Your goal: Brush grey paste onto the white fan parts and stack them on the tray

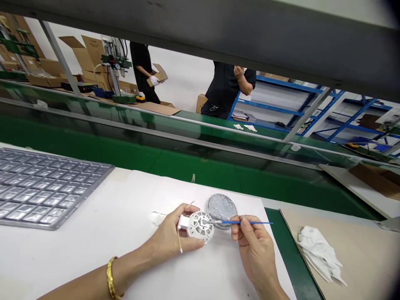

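Note:
My left hand [176, 235] is closed round the rim of a round white slotted plastic housing [203, 234], its open face turned up. A white block and a thin wire with a small connector [181, 250] stick out on the housing's left side. In my right hand [254, 239] is a thin blue-handled brush [250, 222], pinched between thumb and fingers. Its tip lies over the middle of the housing and seems to touch it. Just behind the brush sits a round lid or shallow dish [221, 206] smeared with grey paste.
A clear plastic tray [46, 187] with several compartments lies at left on the white sheet [125, 246]. Crumpled white cloth [320, 252] rests on cardboard at right. Beyond runs a green conveyor [150, 154]; two people stand behind it. A grey beam crosses overhead.

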`<state>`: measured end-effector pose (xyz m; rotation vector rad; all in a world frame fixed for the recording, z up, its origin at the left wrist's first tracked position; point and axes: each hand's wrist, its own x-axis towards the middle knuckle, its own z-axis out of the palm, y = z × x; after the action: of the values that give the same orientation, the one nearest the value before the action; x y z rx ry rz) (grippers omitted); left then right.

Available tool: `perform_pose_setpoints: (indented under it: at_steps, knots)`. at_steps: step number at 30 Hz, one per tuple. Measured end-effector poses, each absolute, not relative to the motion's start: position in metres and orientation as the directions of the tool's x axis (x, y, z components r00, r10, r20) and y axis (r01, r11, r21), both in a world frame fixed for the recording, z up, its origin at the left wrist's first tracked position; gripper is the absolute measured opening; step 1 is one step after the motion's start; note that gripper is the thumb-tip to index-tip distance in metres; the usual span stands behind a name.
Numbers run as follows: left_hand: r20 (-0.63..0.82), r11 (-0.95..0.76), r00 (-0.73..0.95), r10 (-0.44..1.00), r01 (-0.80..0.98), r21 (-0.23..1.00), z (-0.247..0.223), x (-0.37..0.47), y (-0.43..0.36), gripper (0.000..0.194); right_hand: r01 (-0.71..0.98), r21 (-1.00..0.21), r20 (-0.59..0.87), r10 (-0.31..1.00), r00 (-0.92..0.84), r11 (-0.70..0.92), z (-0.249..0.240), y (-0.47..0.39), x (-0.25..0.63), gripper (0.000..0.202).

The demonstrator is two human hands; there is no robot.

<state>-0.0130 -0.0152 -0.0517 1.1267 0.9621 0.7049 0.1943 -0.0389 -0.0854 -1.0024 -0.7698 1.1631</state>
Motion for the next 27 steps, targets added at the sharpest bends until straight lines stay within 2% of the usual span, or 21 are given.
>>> perform_pose_setpoints:
  at_steps: [8,15,27]
  knots:
    - [-0.234,0.265,0.433,0.870,-0.011,0.964,-0.054,-0.014,-0.015,0.049,-0.218,-0.949,0.175,0.956,0.236,0.227,-0.089,-0.041,0.203,0.012]
    - [-0.229,0.253,0.408,0.884,-0.006,0.967,-0.056,-0.014,-0.016,0.048,-0.138,-0.917,0.343,0.916,0.208,0.375,-0.086,-0.043,0.207,0.007]
    - [-0.247,0.265,0.413,0.877,0.013,0.964,-0.054,-0.015,-0.015,0.048,-0.143,-0.905,0.356,0.899,0.256,0.399,-0.072,-0.045,0.205,0.005]
